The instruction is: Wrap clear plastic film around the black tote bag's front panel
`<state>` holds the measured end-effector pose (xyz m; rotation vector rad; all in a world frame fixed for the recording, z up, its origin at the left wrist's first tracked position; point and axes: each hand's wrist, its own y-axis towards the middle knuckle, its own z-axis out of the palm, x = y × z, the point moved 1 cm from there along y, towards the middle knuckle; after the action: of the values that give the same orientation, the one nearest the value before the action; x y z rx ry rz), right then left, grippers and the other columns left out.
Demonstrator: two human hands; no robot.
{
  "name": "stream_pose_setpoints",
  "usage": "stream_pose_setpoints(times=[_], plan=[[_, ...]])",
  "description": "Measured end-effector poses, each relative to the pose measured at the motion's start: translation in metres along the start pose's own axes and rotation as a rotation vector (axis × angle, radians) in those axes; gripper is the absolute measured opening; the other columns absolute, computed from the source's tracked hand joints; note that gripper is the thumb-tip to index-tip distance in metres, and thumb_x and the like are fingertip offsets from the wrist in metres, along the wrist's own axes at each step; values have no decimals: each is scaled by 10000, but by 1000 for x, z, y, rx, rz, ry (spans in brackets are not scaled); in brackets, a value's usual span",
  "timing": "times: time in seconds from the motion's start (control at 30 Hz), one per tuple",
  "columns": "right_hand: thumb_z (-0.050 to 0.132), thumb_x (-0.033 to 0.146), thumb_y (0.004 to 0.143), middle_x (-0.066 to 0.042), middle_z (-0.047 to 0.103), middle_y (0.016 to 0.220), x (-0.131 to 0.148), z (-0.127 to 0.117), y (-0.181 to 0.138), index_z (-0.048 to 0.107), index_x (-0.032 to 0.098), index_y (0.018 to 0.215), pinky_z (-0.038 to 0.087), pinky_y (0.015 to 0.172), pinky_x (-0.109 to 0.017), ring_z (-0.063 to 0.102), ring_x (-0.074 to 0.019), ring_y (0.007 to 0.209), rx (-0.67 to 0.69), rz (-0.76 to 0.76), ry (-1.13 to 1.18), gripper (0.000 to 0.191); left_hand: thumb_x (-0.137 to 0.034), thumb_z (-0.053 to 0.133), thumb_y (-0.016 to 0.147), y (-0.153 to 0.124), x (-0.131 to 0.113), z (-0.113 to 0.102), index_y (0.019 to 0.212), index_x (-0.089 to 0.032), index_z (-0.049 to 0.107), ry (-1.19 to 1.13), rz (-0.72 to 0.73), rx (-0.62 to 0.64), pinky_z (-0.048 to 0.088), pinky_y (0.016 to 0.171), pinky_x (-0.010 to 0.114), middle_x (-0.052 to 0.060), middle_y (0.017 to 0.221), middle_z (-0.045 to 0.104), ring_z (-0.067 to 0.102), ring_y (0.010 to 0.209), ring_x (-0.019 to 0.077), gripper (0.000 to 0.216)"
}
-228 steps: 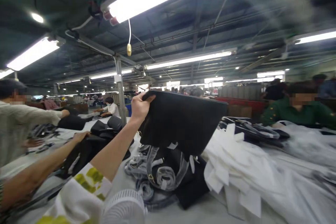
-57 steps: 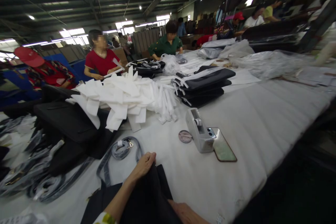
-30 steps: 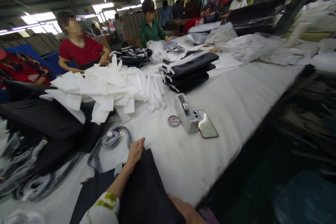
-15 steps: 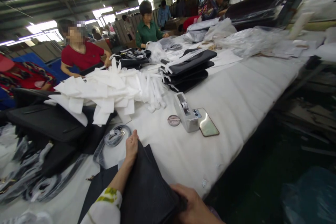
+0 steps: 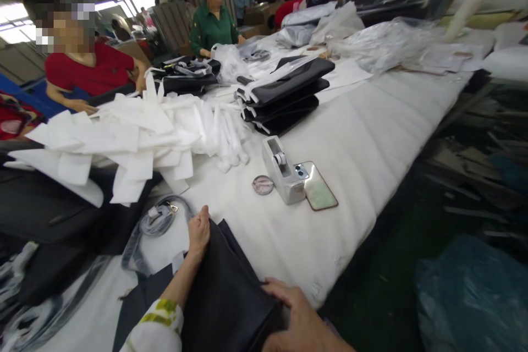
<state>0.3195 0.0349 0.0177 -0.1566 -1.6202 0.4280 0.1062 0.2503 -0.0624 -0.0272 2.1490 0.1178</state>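
A black bag [image 5: 225,297] stands on the white padded table [image 5: 371,137] right in front of me. My left hand [image 5: 198,231] grips its far top edge, fingers curled over the rim. At the near lower corner my right hand [image 5: 301,322] presses against the bag's side, fingers spread over the fabric. A grey strap with a metal clasp [image 5: 154,223] lies coiled just left of my left hand.
A heap of white fabric pieces [image 5: 136,132] covers black bags at the left. A tape dispenser [image 5: 282,170], a phone [image 5: 317,193] and a small round lid [image 5: 263,184] lie ahead. Stacked black bags [image 5: 284,96] sit further back. People in red and green tops work across the table.
Earlier I held the black bag up in the air with my left hand; it now stands on the table. My right hand has come up onto its near corner.
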Motion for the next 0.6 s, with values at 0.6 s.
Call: stream_pose_setpoints(times=[0.6], plan=[[864, 359, 606, -36, 708, 1012, -21, 11, 7, 723, 217, 881, 489, 915, -334, 629, -250, 1013, 152, -237, 80, 340, -301, 814, 598, -38, -110, 30, 786, -233, 678, 849, 629, 1303, 457, 739, 374, 17, 764, 670, 603, 737, 236, 242]])
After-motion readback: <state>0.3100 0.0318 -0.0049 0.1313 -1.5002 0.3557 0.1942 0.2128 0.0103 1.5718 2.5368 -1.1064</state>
